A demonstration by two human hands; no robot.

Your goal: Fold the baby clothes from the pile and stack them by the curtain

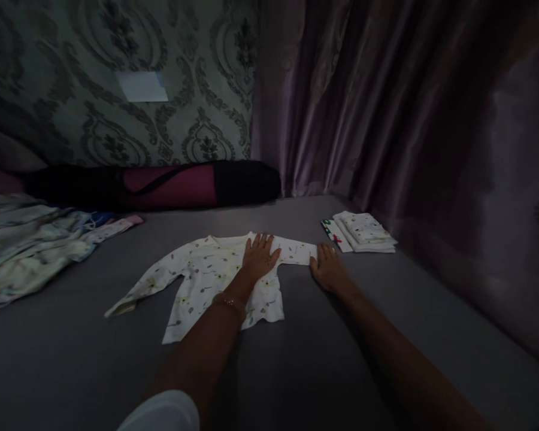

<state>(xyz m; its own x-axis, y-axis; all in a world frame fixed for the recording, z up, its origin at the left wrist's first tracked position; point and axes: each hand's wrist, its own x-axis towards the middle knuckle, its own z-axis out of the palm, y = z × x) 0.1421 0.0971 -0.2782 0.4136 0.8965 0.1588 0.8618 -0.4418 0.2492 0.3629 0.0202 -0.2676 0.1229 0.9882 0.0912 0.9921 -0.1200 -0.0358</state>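
Note:
A small white long-sleeved shirt with a scattered print lies spread on the grey sheet, its neckline facing away from me. My left hand rests flat on the shirt near its right shoulder, fingers spread. At the cuff of the right sleeve, which stretches straight out sideways, my right hand lies with its fingers extended over the fabric's end. The left sleeve slants down and outward, untouched. My left forearm covers part of the shirt's body.
Folded printed clothes lie in a stack beyond my right hand. A heap of loose clothes spreads over the left side. Along the wall is a long black and pink bag. Purple curtains hang at the right.

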